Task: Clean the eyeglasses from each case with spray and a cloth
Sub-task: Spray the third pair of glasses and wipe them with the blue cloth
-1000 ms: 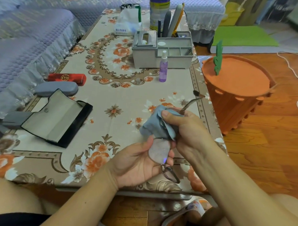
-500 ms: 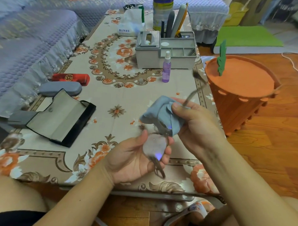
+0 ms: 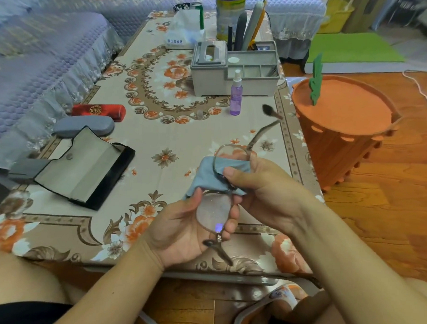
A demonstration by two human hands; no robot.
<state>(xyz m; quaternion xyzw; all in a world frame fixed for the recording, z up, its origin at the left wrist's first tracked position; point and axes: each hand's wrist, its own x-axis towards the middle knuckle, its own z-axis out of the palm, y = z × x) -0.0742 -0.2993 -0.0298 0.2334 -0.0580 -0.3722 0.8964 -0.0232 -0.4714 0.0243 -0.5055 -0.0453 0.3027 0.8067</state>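
Over the near edge of the desk (image 3: 160, 135) I have the eyeglasses (image 3: 214, 211) held up: my left hand (image 3: 181, 231) grips the lower lens by its rim, my right hand (image 3: 262, 187) pinches the blue cloth (image 3: 207, 173) around the upper lens. Twisting the two hands against each other could bend the thin bridge, and a loosened hold would drop the frame. Only the tissue pack (image 3: 180, 34) shows print, too small to read; the red case (image 3: 98, 110) carries a gold emblem.
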